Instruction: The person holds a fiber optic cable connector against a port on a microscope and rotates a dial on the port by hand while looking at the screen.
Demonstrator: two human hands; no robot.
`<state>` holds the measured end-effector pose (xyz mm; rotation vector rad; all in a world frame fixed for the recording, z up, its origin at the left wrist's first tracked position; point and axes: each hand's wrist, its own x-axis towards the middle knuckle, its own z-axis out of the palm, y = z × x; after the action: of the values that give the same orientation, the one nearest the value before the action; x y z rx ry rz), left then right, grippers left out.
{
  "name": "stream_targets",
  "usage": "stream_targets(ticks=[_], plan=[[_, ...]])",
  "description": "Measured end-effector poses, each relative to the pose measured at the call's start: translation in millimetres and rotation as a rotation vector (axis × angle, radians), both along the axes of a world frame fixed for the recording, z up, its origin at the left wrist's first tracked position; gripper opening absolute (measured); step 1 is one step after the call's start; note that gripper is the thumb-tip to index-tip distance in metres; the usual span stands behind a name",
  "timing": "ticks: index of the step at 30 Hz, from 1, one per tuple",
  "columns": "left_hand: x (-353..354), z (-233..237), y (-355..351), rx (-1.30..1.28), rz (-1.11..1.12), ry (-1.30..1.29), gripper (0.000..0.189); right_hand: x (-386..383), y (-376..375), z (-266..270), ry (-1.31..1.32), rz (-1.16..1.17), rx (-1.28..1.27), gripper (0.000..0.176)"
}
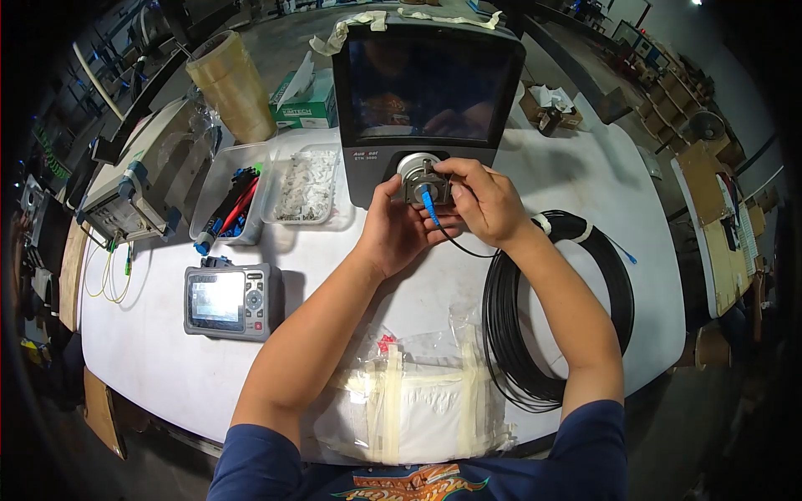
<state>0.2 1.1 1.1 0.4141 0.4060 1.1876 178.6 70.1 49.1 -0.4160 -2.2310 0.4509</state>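
A blue fibre-optic connector (pixel 429 205) on a black cable sits in the round metal connector mount (pixel 411 164) on the front of a dark grey inspection microscope (pixel 359 171) with a screen. My left hand (pixel 395 232) cups the mount from the left and below, thumb at its left edge and fingers curled under it, near the cable. From the right, my right hand (pixel 491 204) pinches the upper right part of the mount with thumb and forefinger. The fingertips partly hide the mount. The microscope's screen (pixel 422 88) is dark.
A coil of black cable (pixel 618 288) lies beneath my right forearm. A handheld tester (pixel 232 301) with a lit screen stands left. Behind it are two plastic bins (pixel 269 219), a tissue box (pixel 311 107) and a tape roll (pixel 230 88). A plastic-wrapped package (pixel 430 409) lies near my body.
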Motion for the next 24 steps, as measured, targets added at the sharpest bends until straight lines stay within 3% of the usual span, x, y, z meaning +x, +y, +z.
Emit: stream_targets(ticks=[2,8,11,18,21,24], plan=[[-0.9,0.1,-0.5,0.020,-0.003,-0.006,0.063,0.5,-3.0,1.2,-0.004,-0.017,-0.077,0.027],[-3.5,-7.3,3.2,0.065,-0.033,-0.036,0.062,-0.9,0.5,-0.8,0.031,-0.004,0.036,0.027],[1.3,3.4,-1.2,-0.017,0.023,0.012,0.077,-1.1,0.9,-0.8,0.040,0.000,0.058,0.028],[0.0,3.3,-0.6,-0.021,0.013,0.039,0.083,-0.9,1.1,-2.3,0.043,-0.002,0.034,0.029],[-1.3,11.8,-0.8,0.018,-0.019,0.094,0.074,-1.8,0.3,0.9,0.041,-0.009,0.009,0.032],[-3.8,29.2,-0.8,-0.103,-0.028,0.186,0.077,-3.7,0.8,8.3,0.037,0.020,0.140,0.037]])
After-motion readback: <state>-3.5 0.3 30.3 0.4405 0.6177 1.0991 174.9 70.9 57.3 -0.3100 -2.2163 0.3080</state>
